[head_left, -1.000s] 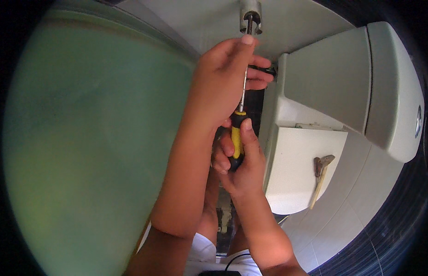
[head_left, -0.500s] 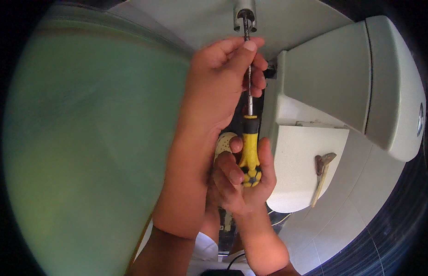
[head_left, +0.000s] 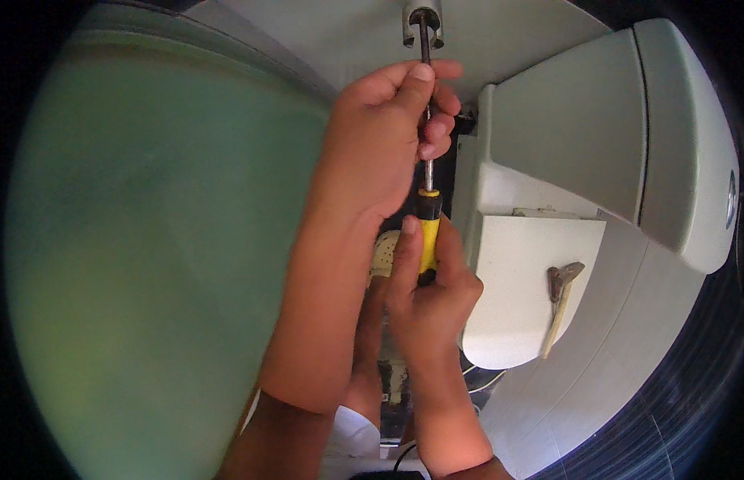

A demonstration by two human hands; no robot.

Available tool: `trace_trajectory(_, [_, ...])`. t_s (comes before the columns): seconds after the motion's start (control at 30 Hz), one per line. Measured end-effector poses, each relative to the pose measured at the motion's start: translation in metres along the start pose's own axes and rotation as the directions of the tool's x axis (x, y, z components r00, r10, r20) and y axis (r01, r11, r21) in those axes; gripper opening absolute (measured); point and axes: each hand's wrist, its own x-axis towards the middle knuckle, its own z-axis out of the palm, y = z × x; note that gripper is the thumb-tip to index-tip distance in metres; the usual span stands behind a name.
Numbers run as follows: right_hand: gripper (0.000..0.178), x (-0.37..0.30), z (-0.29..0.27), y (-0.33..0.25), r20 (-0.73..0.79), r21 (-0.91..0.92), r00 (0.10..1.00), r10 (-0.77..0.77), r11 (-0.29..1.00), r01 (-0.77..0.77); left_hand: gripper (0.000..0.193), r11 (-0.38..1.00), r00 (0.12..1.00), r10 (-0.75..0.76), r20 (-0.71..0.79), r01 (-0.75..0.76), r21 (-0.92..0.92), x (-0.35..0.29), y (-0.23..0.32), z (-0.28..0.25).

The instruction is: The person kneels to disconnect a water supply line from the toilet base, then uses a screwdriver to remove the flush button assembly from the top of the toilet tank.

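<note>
A long screwdriver with a yellow and black handle runs away from me, its dark shaft reaching up to a metal wall fitting. Its tip lies inside the hollow, notched end of that fitting, where I cannot make it out. With thumb and fingers, my left hand pinches the shaft a short way below the fitting. Lower down, my right hand is wrapped round the handle, thumb on its left side, covering the handle's butt.
To the right stands a white toilet with its cistern and shut lid. A small hammer-like tool lies on the lid. A large green frosted panel fills the left side. A perforated pale shoe shows below my hands.
My right hand has turned and closed further round the handle, its thumb now along the left side. The handle has shifted slightly up and left; the left hand still pinches the shaft.
</note>
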Motion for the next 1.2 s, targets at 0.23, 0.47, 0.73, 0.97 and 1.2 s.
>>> trace_trajectory(0.23, [0.038, -0.007, 0.004, 0.001, 0.230, 0.713, 0.942, 0.243, 0.617, -0.334, 0.032, 0.992, 0.996, -0.042, 0.074, 0.051, -0.116, 0.005, 0.009, -0.005])
trace_trajectory(0.47, [0.039, -0.001, -0.007, 0.027, -0.043, 0.127, 0.999, 0.023, 0.992, -0.018, 0.033, 0.997, 0.997, -0.047, -0.069, 0.051, 0.060, 0.002, 0.003, 0.004])
trace_trajectory(0.73, [0.043, 0.003, -0.023, 0.015, 0.387, 0.655, 0.908, 0.163, 0.644, -0.395, 0.031, 0.937, 0.988, -0.047, 0.150, 0.096, -0.337, 0.010, -0.002, -0.013])
trace_trajectory(0.97, [0.028, -0.002, -0.002, -0.001, -0.062, -0.248, 0.978, -0.197, 0.953, 0.176, 0.037, 0.997, 1.000, -0.024, -0.013, 0.025, 0.069, -0.006, 0.001, -0.001])
trace_trajectory(1.2, [0.044, 0.016, -0.026, 0.004, 0.629, 0.733, 0.774, 0.070, 0.278, -0.621, 0.035, 0.998, 0.999, -0.042, 0.005, 0.042, -0.037, 0.001, 0.005, -0.007])
